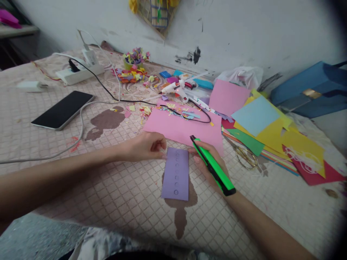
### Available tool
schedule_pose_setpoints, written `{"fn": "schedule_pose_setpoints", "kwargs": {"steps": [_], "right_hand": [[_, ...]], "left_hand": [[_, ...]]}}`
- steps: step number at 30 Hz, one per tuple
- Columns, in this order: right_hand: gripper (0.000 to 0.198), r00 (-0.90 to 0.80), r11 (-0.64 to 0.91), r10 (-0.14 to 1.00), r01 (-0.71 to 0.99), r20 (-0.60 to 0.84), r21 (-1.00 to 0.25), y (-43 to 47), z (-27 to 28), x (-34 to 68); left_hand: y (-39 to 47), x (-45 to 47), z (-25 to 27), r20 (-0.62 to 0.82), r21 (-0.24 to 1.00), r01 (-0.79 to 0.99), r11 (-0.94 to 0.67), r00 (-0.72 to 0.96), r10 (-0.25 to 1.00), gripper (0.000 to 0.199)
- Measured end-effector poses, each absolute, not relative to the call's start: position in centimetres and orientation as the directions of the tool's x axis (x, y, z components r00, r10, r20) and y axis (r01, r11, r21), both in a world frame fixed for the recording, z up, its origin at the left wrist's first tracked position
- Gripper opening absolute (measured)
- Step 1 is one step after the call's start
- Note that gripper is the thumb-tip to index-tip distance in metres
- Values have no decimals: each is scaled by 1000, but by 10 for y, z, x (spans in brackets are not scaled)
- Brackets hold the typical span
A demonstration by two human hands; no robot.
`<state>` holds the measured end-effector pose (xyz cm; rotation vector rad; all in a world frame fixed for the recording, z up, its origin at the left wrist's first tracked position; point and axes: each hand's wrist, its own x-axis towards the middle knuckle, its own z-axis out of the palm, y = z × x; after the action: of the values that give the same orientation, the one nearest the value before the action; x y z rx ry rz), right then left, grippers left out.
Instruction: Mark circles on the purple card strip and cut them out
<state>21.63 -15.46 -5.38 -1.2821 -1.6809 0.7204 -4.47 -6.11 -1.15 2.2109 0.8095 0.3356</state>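
A purple paper strip (168, 177) with a row of small drawn circles down its middle lies on the patterned tablecloth in front of me. My left hand (148, 146) is closed, thumb and fingers pinched at the strip's upper left edge. In my right hand (207, 159) is a green and black utility knife (214, 165), held slanting with its tip end pointing up and away. Fingertips of that hand also reach the strip's upper right edge. Whether a blade sticks out of the knife I cannot tell. Just beyond both hands lies a pink paper sheet (162, 122).
Behind are a white glue gun (176, 88), paper scraps and a small cup (132, 64) of paper pieces. Scissors (245, 156) and coloured sheets (257, 115) lie right, near a blue bag (311, 90). Leftward are a phone (63, 110), cables and a power strip (80, 73).
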Motion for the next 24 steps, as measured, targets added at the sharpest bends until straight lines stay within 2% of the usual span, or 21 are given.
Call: {"fn": "schedule_pose_setpoints", "kwargs": {"steps": [3,8,10,14,16,20,24], "right_hand": [[40,-82,309,949,442,305,-842,-155,-53,216],[39,-74,308,949,439,308,-844,-154,-52,214],[39,-68,306,949,437,308,-846,-154,-52,214],[39,-65,303,950,431,306,-850,-154,-53,214],[39,-73,308,949,428,307,-850,-154,-52,214],[39,-78,319,945,439,318,-840,-154,-51,213],[39,-90,308,949,471,302,-827,-154,-50,213]], "left_hand": [[-58,-49,-4,-64,620,484,-618,815,575,33],[-56,-50,-8,-34,633,403,-661,867,497,9],[-55,-51,-13,30,612,394,-686,855,518,4],[-52,-51,-19,284,445,513,-734,697,659,16],[-52,-49,-20,365,408,504,-761,674,642,18],[-59,-41,-25,388,444,368,-817,742,546,17],[-69,-32,-31,363,517,278,-810,785,501,20]]}}
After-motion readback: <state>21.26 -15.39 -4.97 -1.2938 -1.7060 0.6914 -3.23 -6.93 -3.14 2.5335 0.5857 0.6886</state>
